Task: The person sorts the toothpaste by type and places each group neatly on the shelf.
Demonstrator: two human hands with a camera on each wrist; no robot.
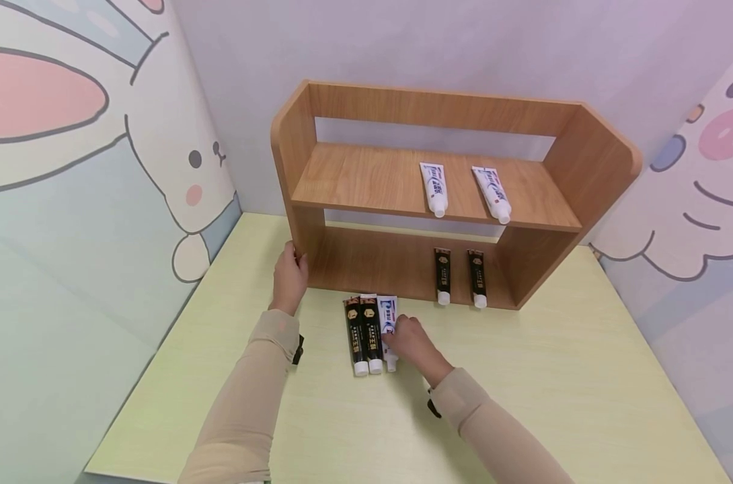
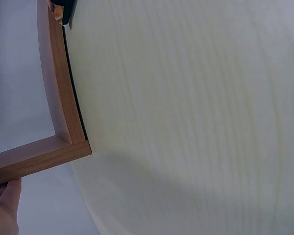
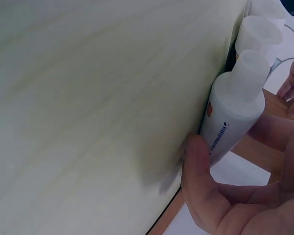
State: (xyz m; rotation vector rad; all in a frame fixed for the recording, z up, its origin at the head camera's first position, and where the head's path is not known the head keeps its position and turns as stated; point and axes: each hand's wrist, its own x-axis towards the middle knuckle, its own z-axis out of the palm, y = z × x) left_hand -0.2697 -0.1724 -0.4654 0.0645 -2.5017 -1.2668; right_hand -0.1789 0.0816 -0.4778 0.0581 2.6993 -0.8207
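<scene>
On the lower left of the wooden shelf (image 1: 423,214), my left hand (image 1: 290,281) holds the side panel near its front edge; in the left wrist view, the fingers (image 2: 11,195) meet the panel's outer face. My right hand (image 1: 413,341) pinches a white toothpaste tube (image 1: 388,310) lying on the table, its thumb (image 3: 198,161) and fingers around the tube's sides in the right wrist view. Directly left of that tube lie two black toothpaste tubes (image 1: 371,333), side by side with white caps toward me. Another pale tube end shows behind them, mostly hidden.
Two white toothpaste tubes (image 1: 434,188) lie on the upper shelf board, right of its middle. Below them, two black tubes (image 1: 443,275) lie on the bottom board, caps at the front edge. The pale yellow table (image 1: 554,376) meets walls with cartoon animals (image 1: 203,175).
</scene>
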